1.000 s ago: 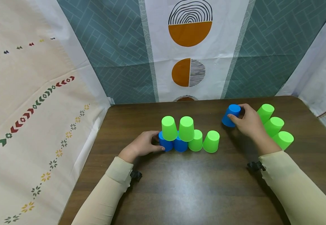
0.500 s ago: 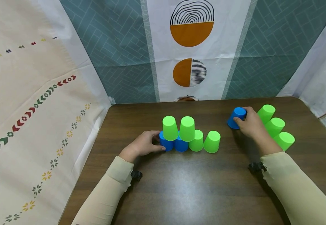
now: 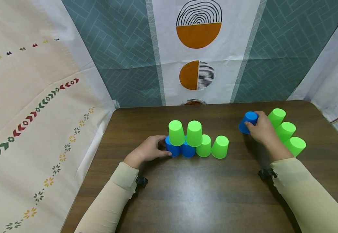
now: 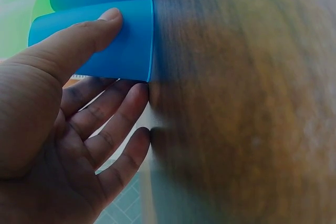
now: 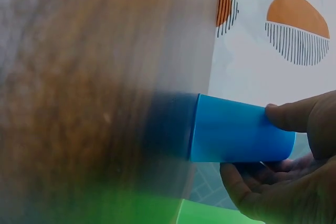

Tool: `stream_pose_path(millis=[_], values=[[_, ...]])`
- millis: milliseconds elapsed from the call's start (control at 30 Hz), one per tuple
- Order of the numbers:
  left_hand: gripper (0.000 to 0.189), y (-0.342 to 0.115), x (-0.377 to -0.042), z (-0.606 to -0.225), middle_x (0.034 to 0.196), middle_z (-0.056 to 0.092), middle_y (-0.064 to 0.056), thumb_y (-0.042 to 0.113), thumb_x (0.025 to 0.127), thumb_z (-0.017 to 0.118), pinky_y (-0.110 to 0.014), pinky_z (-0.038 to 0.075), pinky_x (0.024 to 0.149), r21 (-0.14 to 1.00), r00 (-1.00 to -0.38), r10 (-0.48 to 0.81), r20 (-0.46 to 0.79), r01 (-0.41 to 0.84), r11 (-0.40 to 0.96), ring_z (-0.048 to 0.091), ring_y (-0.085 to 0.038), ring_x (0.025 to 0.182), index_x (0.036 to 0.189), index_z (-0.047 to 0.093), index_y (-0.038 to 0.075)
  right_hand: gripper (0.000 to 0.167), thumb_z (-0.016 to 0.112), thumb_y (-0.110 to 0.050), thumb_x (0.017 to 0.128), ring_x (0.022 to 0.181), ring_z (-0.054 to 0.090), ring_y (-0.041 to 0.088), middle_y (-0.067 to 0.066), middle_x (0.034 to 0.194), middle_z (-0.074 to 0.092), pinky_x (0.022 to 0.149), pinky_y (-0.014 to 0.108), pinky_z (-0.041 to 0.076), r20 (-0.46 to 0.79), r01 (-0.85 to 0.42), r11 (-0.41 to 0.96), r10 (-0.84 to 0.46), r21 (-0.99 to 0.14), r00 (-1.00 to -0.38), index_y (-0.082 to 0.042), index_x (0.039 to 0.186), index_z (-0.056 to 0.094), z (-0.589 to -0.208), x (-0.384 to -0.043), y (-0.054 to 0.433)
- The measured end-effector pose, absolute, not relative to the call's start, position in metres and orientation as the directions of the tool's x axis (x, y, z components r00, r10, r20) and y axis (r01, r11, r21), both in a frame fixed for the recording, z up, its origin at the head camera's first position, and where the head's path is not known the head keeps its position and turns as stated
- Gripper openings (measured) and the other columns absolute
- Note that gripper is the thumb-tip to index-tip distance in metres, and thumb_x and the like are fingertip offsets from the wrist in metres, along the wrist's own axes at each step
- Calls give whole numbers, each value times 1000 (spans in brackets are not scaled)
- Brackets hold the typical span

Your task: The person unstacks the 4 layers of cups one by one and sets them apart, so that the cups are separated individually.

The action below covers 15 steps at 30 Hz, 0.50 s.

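Note:
Near the table's middle, my left hand (image 3: 148, 149) holds the leftmost blue cup (image 4: 113, 51), thumb on its near side and fingers at its far side. A second blue cup (image 3: 188, 151) stands beside it. Two green cups, an inner one (image 3: 204, 147) and an outer one (image 3: 220, 148), continue this upside-down row. Above the row's left part rest two more green cups, one left (image 3: 176, 132) and one right (image 3: 194, 133). At the right, my right hand (image 3: 260, 129) grips another upside-down blue cup (image 5: 239, 132) between thumb and fingers; whether its rim touches the table is unclear.
Right of my right hand stands a slanting row of green cups, a far one (image 3: 276, 116), a middle one (image 3: 286, 131) and a near one (image 3: 295, 146). The brown wooden table (image 3: 192, 194) ends at a patterned cloth backdrop (image 3: 137, 81). White cloth (image 3: 55, 129) hangs at the left.
My right hand has moved a little to the right with the blue cup, toward the slanting green row. The left hand and the cups beside it stay as they were.

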<state>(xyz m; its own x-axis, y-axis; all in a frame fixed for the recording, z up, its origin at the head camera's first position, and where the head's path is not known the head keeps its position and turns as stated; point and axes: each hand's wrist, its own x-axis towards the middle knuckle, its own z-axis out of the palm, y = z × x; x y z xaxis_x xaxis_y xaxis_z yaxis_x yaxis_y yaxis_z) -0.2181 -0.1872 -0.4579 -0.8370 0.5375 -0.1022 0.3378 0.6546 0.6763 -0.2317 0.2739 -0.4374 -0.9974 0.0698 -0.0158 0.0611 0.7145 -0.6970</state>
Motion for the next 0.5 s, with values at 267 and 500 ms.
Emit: stream_pose_path(millis=[267, 500], values=[[49, -188, -218, -459, 113, 72, 4, 31, 89, 87, -44, 56, 98, 685, -839, 534, -107, 328, 651, 67, -16, 106, 131, 66, 16, 71, 58, -23, 109, 133, 40, 65, 45, 149, 34, 104, 77, 36, -36, 84, 710, 83, -699, -996, 18, 153, 21, -438, -231, 275], [49, -187, -219, -459, 113, 72, 4, 32, 89, 87, -44, 55, 98, 681, -838, 535, -106, 330, 653, 67, -16, 106, 130, 67, 17, 76, 60, -28, 107, 134, 39, 65, 45, 149, 33, 106, 77, 35, -41, 98, 714, 96, -694, -995, 18, 153, 20, -438, -231, 276]])
